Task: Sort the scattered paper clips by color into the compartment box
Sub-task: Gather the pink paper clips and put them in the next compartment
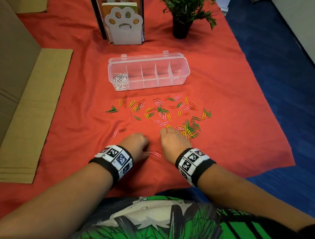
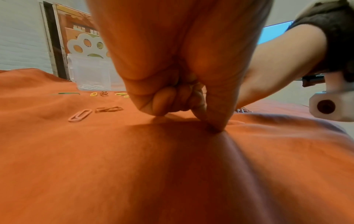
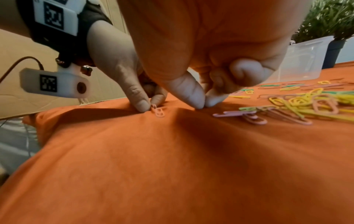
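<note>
Green, yellow, pink and red paper clips (image 1: 161, 111) lie scattered on the red cloth (image 1: 79, 145), with a denser heap (image 1: 189, 130) (image 3: 298, 104) by my right hand. Beyond them stands the clear compartment box (image 1: 185, 73) (image 3: 302, 60), lid open, with white clips (image 1: 120, 80) in its leftmost compartment. My left hand (image 1: 136, 146) pinches one end of a pink paper clip (image 1: 156, 153) (image 3: 159, 112) against the cloth. My right hand (image 1: 174, 142) (image 3: 203, 104) is curled, thumb and forefinger tips pressed together on the cloth. No clip shows between them.
A paw-cutout book holder (image 1: 123, 25) and a potted plant (image 1: 185, 8) stand behind the box. Cardboard (image 1: 28, 111) lies along the left. The cloth's right edge meets blue floor (image 1: 294, 107). A lone pink clip (image 2: 79, 115) and a dark one (image 2: 109, 109) lie left of my left hand.
</note>
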Demonstrator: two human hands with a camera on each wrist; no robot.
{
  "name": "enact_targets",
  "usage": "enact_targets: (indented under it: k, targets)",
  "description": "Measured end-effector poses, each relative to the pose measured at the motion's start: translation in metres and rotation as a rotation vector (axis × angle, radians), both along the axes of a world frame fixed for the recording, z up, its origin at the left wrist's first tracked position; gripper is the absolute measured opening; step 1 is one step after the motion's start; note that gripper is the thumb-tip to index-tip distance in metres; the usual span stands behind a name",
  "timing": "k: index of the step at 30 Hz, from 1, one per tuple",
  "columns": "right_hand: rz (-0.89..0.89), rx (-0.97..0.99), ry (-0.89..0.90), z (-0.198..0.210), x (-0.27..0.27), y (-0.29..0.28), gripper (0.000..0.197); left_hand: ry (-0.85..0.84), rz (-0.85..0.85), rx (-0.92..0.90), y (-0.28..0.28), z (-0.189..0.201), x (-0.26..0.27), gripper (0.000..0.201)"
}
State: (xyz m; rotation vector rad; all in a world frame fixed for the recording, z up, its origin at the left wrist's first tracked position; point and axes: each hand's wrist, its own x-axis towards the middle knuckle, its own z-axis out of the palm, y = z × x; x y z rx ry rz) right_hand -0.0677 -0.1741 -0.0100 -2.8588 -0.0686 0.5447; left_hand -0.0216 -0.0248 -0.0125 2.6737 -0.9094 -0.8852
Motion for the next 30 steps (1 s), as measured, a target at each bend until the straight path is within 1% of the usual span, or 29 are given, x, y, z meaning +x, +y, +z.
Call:
enact_targets:
  k: [2,3,5,7,8,10,11,13,15,16,17,18,19,20,23,25,27,30]
  targets:
    - [-0.012,0.013,-0.012,-0.001,0.000,-0.002,0.028,0.023,0.025,-0.030,0.000,0.000,-0.001,0.014]
    - [-0.030,0.029,-0.028,-0.002,0.001,-0.004,0.026,0.040,0.069,-0.054,0.000,0.001,-0.001,0.012]
    - [-0.080,0.053,-0.053,-0.004,0.004,-0.010,0.023,0.141,0.243,-0.119,0.001,0.002,0.002,0.007]
    - [-0.110,0.049,-0.045,-0.004,0.007,-0.013,0.025,0.371,0.475,-0.224,0.002,0.003,0.005,0.016]
    - [-0.116,0.044,-0.032,-0.003,0.008,-0.014,0.028,0.510,0.605,-0.321,0.002,0.005,0.005,0.016]
    - [-0.108,0.029,-0.020,-0.003,0.010,-0.011,0.033,0.735,0.837,-0.511,0.001,0.012,0.003,0.006]
    - [-0.093,0.019,-0.027,-0.003,0.010,-0.008,0.033,0.832,0.912,-0.575,0.002,0.015,0.003,0.008]
    - [-0.057,-0.006,-0.038,-0.003,0.012,-0.003,0.029,0.999,0.977,-0.678,0.002,0.020,0.004,0.015]
    - [-0.037,-0.019,-0.023,-0.001,0.014,0.001,0.030,1.066,0.996,-0.733,0.000,0.022,0.005,0.016]
    - [-0.033,-0.022,-0.012,0.000,0.015,0.001,0.031,1.052,1.004,-0.725,-0.003,0.022,0.003,0.018]
    - [-0.026,-0.030,-0.007,0.002,0.015,0.001,0.032,0.994,1.001,-0.700,-0.006,0.020,0.002,0.021]
    - [-0.020,-0.045,-0.007,0.002,0.015,0.001,0.032,0.906,0.967,-0.669,-0.009,0.016,0.000,0.023]
    - [-0.015,-0.060,-0.012,0.002,0.014,-0.001,0.031,0.800,0.899,-0.627,-0.012,0.012,-0.002,0.023]
    - [-0.016,-0.070,-0.015,0.002,0.014,-0.002,0.030,0.687,0.786,-0.569,-0.013,0.008,-0.003,0.021]
    - [-0.032,-0.060,0.015,0.003,0.011,-0.006,0.030,0.374,0.363,-0.315,-0.011,-0.001,-0.004,0.008]
    - [-0.032,-0.064,0.037,0.004,0.010,-0.008,0.032,0.197,0.147,-0.188,-0.009,-0.005,-0.007,0.018]
    - [-0.037,-0.072,0.039,0.004,0.010,-0.007,0.032,0.091,0.016,-0.151,-0.011,-0.003,-0.010,0.017]
    - [-0.045,-0.075,0.035,0.002,0.009,-0.006,0.030,0.046,-0.070,-0.120,-0.013,-0.004,-0.011,0.014]
